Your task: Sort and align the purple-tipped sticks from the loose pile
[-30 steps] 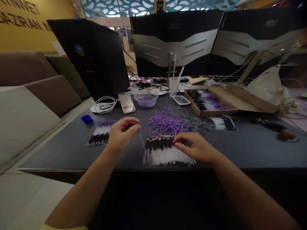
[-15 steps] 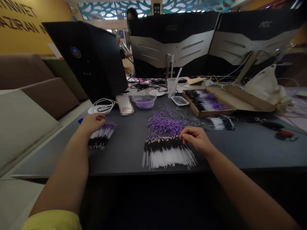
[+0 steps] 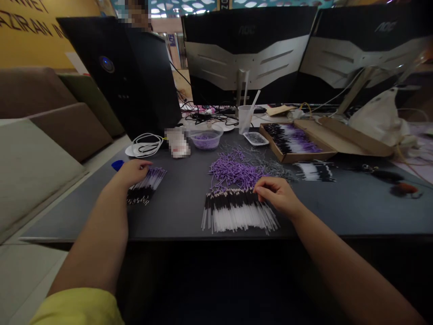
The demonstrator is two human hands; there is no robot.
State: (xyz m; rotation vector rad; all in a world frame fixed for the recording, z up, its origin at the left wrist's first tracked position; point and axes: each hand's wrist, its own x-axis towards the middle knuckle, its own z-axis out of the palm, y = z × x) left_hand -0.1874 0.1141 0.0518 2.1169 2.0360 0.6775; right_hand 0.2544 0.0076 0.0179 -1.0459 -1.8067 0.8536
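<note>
My left hand (image 3: 133, 172) is over the far end of a bundle of thin sticks (image 3: 149, 183) with purple, clear and black sections. Its index finger stretches to the right, with a gap below it; no held object shows. A dense row of clear-white sticks with black upper parts and pale tips (image 3: 237, 214) lies at the desk's front edge. At that row's right end, my right hand (image 3: 275, 194) is closed in a pinch at the tips; the exact thing between the fingers is hidden. Behind the row lies a heap of small purple pieces (image 3: 233, 169).
Grey thin pieces (image 3: 275, 167) lie beside the heap. Behind are a clear bowl (image 3: 206, 139) of purple pieces, a white tray (image 3: 256, 139) and a plastic cup (image 3: 244, 119). An open cardboard box (image 3: 304, 155) holds similar sticks. A computer tower (image 3: 145, 76) and monitors (image 3: 246, 54) stand beyond.
My left index finger has straightened to the right over the bundle. My right hand stays at the row's end. The view has tilted slightly, and a person in the background appears farther left.
</note>
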